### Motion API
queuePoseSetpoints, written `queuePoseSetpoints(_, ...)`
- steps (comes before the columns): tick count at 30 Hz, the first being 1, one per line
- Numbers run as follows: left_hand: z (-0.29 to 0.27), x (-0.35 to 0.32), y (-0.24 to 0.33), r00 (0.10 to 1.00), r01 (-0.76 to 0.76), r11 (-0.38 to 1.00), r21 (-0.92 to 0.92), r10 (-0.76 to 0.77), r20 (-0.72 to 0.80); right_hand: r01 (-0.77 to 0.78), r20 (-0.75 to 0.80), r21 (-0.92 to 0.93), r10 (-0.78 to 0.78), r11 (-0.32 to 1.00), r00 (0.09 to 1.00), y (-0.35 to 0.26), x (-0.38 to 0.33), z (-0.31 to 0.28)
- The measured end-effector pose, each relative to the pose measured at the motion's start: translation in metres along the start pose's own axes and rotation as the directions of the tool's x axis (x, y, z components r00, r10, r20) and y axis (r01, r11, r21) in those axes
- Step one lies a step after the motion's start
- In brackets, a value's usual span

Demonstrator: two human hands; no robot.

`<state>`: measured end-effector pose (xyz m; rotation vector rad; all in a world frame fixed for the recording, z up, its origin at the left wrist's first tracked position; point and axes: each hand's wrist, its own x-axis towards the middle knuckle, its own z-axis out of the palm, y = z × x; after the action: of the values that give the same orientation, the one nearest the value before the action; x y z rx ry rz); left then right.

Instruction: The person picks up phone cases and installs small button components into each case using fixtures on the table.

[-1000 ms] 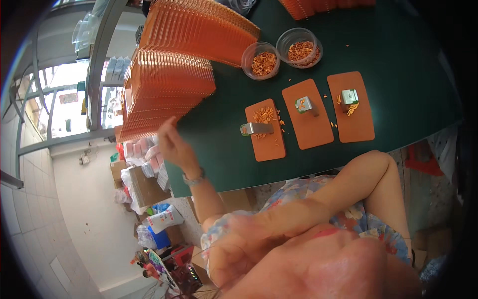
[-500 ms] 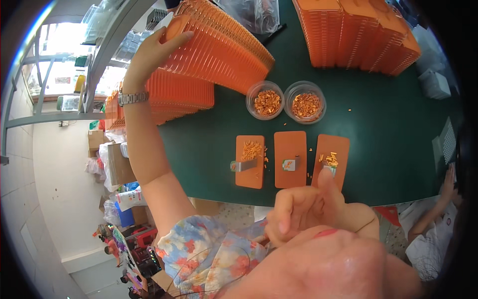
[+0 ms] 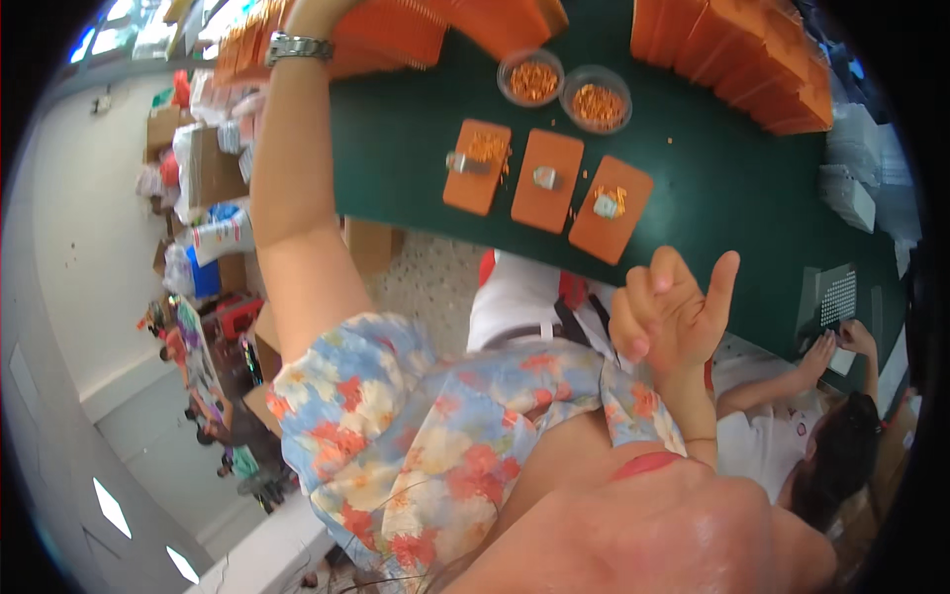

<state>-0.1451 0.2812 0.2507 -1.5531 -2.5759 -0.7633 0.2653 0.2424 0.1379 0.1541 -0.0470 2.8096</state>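
Head view: a dark green worktop (image 3: 737, 203) spreads across the upper half, and both hands show well apart.
Left hand (image 3: 325, 14): lifted to the upper edge, which cuts off most of it, in front of the left orange stack (image 3: 396, 45); whether it grips or only touches, I cannot tell.
Watch (image 3: 300, 47): silver, around the left wrist.
Right hand (image 3: 665, 309): raised in the air below the right orange board, palm toward the camera, fingers loosely bent, thumb stretched away from them.
Other orange stacks: a middle stack (image 3: 510, 30) beside the left one, a right stack (image 3: 734, 64) at the far right.
Orange boards: a left board (image 3: 467, 195), a middle board (image 3: 542, 211) and the right orange board (image 3: 602, 238) lie in a row near the worktop's front edge, just apart.
Metal pieces: a left metal piece (image 3: 472, 164) juts over its board's left side; a middle metal piece (image 3: 545, 178) and a right metal piece (image 3: 606, 206) sit within their boards.
Small orange bits: loose heaps on the left and right boards.
Clear tubs: a left tub (image 3: 501, 81) and a right tub (image 3: 569, 87) hold more bits, side by side behind the boards.
Co-worker: at lower right, in a white top, hands on a white card (image 3: 842, 360).
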Motion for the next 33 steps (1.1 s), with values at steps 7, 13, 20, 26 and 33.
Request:
queuePoseSetpoints(7, 0.030, -0.123, -0.072, 0.997, 0.048, 0.996, -0.080, -0.052, -0.052, -0.029, -0.096, 0.088, 0.037, 0.996, 0.995, 0.030, -0.002, -0.024)
queuePoseSetpoints(13, 0.141, -0.217, -0.118, 0.908, 0.136, 0.945, -0.296, -0.239, -0.344, -0.321, -0.563, -0.537, -0.048, 0.781, 0.825, 0.139, 0.064, -0.147)
queuePoseSetpoints(20, 0.200, -0.290, -0.165, 0.871, 0.492, 0.708, -0.506, -0.407, 0.277, -0.471, -0.643, -0.745, -0.317, 0.472, 0.697, 0.107, 0.088, -0.192)
queuePoseSetpoints(26, 0.240, -0.234, -0.171, 0.898, 0.440, 0.714, -0.544, -0.348, 0.268, -0.495, -0.676, -0.737, -0.512, 0.461, 0.530, 0.110, 0.111, -0.178)
queuePoseSetpoints(33, 0.266, -0.170, -0.188, 0.922, 0.341, 0.844, -0.413, -0.214, 0.323, -0.509, -0.711, -0.703, -0.529, 0.498, 0.464, 0.097, 0.097, -0.194)
